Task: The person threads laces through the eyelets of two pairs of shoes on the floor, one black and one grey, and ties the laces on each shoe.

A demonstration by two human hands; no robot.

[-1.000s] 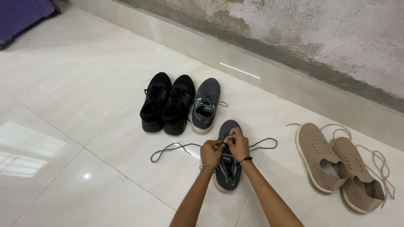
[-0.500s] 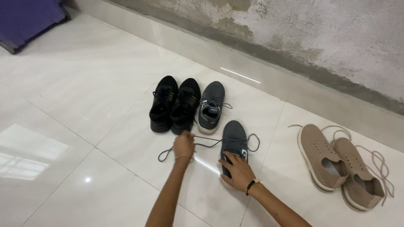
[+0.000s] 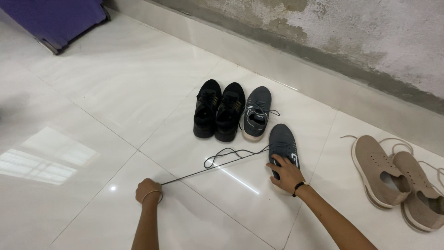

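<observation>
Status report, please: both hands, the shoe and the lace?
Left hand shut on dark lace, pulled taut. Right hand pressing grey shoe flat. Black pair beside, apart.

Bare floor (image 3: 92, 106) open on my left; taut lace (image 3: 212, 167) crosses between my hands; black shoes (image 3: 218, 111) ahead, beige shoes (image 3: 397, 178) block right.

No packages, signs or screens, small white label patch on grey shoe (image 3: 257, 113) tongue
</observation>
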